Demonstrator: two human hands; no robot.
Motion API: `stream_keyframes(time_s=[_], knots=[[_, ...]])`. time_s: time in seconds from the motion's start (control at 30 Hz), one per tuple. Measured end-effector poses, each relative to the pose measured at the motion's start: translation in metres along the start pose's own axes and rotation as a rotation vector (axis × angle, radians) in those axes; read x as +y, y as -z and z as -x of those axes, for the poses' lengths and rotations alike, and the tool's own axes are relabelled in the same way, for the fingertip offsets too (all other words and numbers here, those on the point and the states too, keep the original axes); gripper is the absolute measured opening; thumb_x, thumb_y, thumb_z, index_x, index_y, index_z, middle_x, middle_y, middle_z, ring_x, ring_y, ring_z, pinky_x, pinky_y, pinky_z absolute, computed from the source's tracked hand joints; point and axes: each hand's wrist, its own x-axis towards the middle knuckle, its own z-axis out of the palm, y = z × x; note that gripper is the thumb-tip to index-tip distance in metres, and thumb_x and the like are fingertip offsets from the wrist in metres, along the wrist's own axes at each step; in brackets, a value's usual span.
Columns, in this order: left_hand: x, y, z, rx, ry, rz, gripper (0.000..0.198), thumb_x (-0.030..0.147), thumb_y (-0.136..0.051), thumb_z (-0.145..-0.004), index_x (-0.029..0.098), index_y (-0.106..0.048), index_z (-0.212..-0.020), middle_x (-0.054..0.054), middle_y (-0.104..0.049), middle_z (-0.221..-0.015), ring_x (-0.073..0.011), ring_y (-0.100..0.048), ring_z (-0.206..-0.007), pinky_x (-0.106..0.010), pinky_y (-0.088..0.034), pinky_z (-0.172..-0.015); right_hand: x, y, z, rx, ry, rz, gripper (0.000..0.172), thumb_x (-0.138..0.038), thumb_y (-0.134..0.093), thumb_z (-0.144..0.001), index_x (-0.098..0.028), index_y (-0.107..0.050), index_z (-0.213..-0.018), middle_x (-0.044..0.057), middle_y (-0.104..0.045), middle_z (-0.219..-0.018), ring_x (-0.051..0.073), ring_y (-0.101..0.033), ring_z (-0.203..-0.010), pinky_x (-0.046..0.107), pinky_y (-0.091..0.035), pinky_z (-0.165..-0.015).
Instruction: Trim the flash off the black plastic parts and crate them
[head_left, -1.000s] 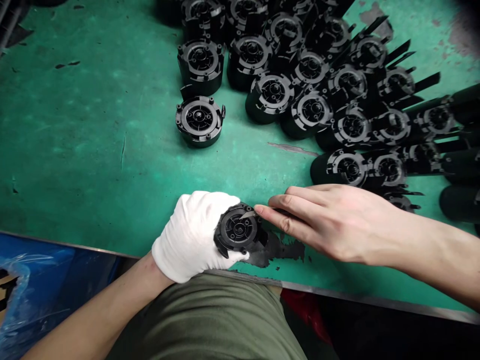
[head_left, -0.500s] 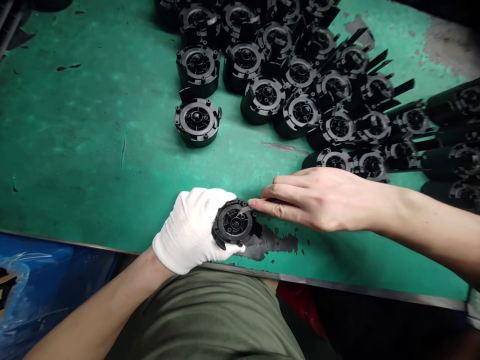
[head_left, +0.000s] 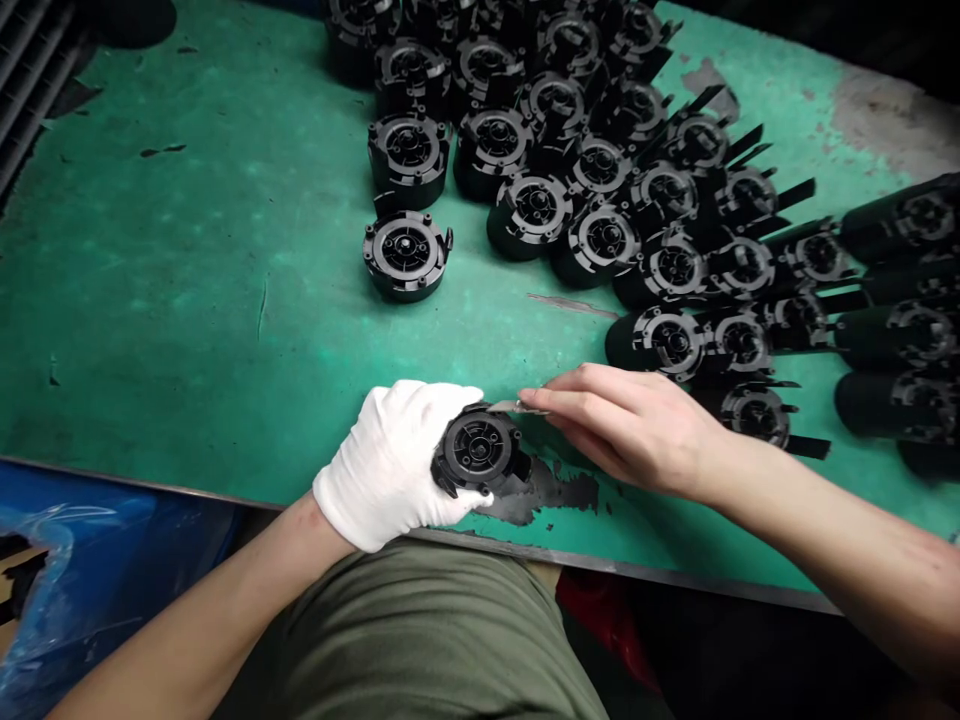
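Note:
My left hand (head_left: 397,465), in a white glove, is closed around a round black plastic housing (head_left: 480,450). The housing's ribbed circular face with small bosses points up at the camera, and the gloved fingers cover its left side. Bare, my right hand (head_left: 637,425) pinches a thin metal blade (head_left: 505,407) between thumb and fingers. The blade's tip lies at the upper rim of the housing; whether it touches, I cannot tell. Just beyond my hands, a similar round black part (head_left: 406,255) stands face up on the green tabletop (head_left: 187,330).
Several rows of matching black housings (head_left: 600,240) fill the back and right of the table, some with upright tabs. Bare dark patches mark the worn surface. At the lower left is blue plastic sheeting (head_left: 112,570); a dark slatted rack (head_left: 37,80) stands at upper left.
The blade has gone from the inner face of the housing up to its upper rim. My right hand has turned and shifted slightly right. The camera view has shifted a little.

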Motion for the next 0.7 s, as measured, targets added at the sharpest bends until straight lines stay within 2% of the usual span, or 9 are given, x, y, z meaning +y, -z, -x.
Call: stream_keyframes(time_s=[0.1, 0.17, 0.23, 0.3, 0.4, 0.5, 0.53, 0.6, 0.7], knots=[[-0.008, 0.005, -0.004, -0.021, -0.111, -0.002, 0.085, 0.057, -0.079, -0.078, 0.017, -0.053, -0.148, -0.016, -0.074, -0.129, -0.0376, -0.073, -0.112, -0.048, -0.057, -0.094, -0.02, -0.012, -0.002, 0.136, -0.109, -0.181, 0.045, -0.009, -0.06, -0.101, -0.017, -0.055, -0.145, 0.014, -0.073, -0.125, 0.02, -0.073, -0.113, 0.032, -0.063, -0.093], [-0.014, 0.013, -0.009, -0.073, -0.166, 0.009, 0.081, 0.051, -0.08, -0.08, 0.018, -0.053, -0.148, -0.014, -0.075, -0.129, -0.035, -0.073, -0.113, -0.045, -0.057, -0.096, -0.034, -0.018, -0.002, 0.16, -0.125, -0.253, 0.049, -0.006, -0.061, -0.099, -0.017, -0.054, -0.146, 0.015, -0.072, -0.134, 0.021, -0.07, -0.124, 0.035, -0.062, -0.103], [-0.021, 0.021, -0.011, -0.086, -0.184, 0.02, 0.076, 0.045, -0.081, -0.081, 0.019, -0.054, -0.147, -0.014, -0.073, -0.133, -0.0342, -0.072, -0.118, -0.045, -0.057, -0.1, -0.048, -0.024, 0.002, 0.173, -0.167, -0.257, 0.051, -0.005, -0.062, -0.097, -0.018, -0.055, -0.147, 0.016, -0.07, -0.14, 0.022, -0.068, -0.13, 0.037, -0.061, -0.106], [-0.027, 0.027, -0.006, -0.041, -0.169, 0.022, 0.071, 0.041, -0.08, -0.084, 0.019, -0.054, -0.146, -0.015, -0.071, -0.138, -0.0347, -0.069, -0.124, -0.046, -0.056, -0.104, -0.06, -0.029, 0.01, 0.206, -0.219, -0.224, 0.051, -0.005, -0.062, -0.096, -0.017, -0.057, -0.145, 0.019, -0.068, -0.144, 0.025, -0.067, -0.133, 0.04, -0.062, -0.106], [-0.031, 0.03, 0.009, 0.113, -0.074, -0.013, 0.058, 0.031, -0.071, -0.094, 0.022, -0.052, -0.148, -0.015, -0.069, -0.14, -0.0335, -0.067, -0.127, -0.051, -0.054, -0.109, -0.073, -0.032, 0.023, 0.245, -0.247, -0.184, 0.048, -0.003, -0.063, -0.095, -0.015, -0.06, -0.141, 0.022, -0.066, -0.146, 0.027, -0.068, -0.132, 0.039, -0.064, -0.103], [-0.019, 0.026, 0.024, 0.218, 0.041, 0.009, 0.057, 0.024, -0.065, -0.097, 0.025, -0.048, -0.151, -0.014, -0.066, -0.143, -0.0316, -0.064, -0.13, -0.051, -0.055, -0.109, -0.074, -0.029, 0.032, 0.305, -0.312, -0.182, 0.048, -0.001, -0.063, -0.095, -0.018, -0.06, -0.14, 0.015, -0.075, -0.131, 0.022, -0.075, -0.117, 0.036, -0.064, -0.098], [-0.012, 0.022, 0.027, 0.228, 0.063, 0.045, 0.059, 0.029, -0.066, -0.097, 0.025, -0.046, -0.152, -0.014, -0.065, -0.144, -0.0321, -0.063, -0.131, -0.05, -0.056, -0.108, -0.072, -0.026, 0.034, 0.331, -0.358, -0.169, 0.048, -0.002, -0.064, -0.096, -0.019, -0.061, -0.14, 0.012, -0.077, -0.124, 0.021, -0.076, -0.11, 0.035, -0.064, -0.096], [0.003, 0.011, 0.031, 0.236, 0.092, 0.115, 0.075, 0.052, -0.072, -0.094, 0.023, -0.042, -0.155, -0.017, -0.061, -0.148, -0.0351, -0.061, -0.134, -0.051, -0.057, -0.107, -0.065, -0.022, 0.035, 0.362, -0.449, -0.107, 0.045, -0.004, -0.066, -0.096, -0.019, -0.062, -0.139, 0.009, -0.078, -0.117, 0.019, -0.076, -0.103, 0.032, -0.063, -0.094], [0.02, -0.01, 0.029, 0.316, 0.102, 0.091, 0.117, 0.088, -0.076, -0.069, 0.019, -0.039, -0.155, -0.021, -0.058, -0.144, -0.0412, -0.06, -0.132, -0.056, -0.055, -0.108, -0.056, -0.019, 0.032, 0.344, -0.472, -0.012, 0.042, -0.009, -0.068, -0.098, -0.017, -0.062, -0.138, 0.009, -0.076, -0.117, 0.018, -0.075, -0.102, 0.03, -0.06, -0.095]])
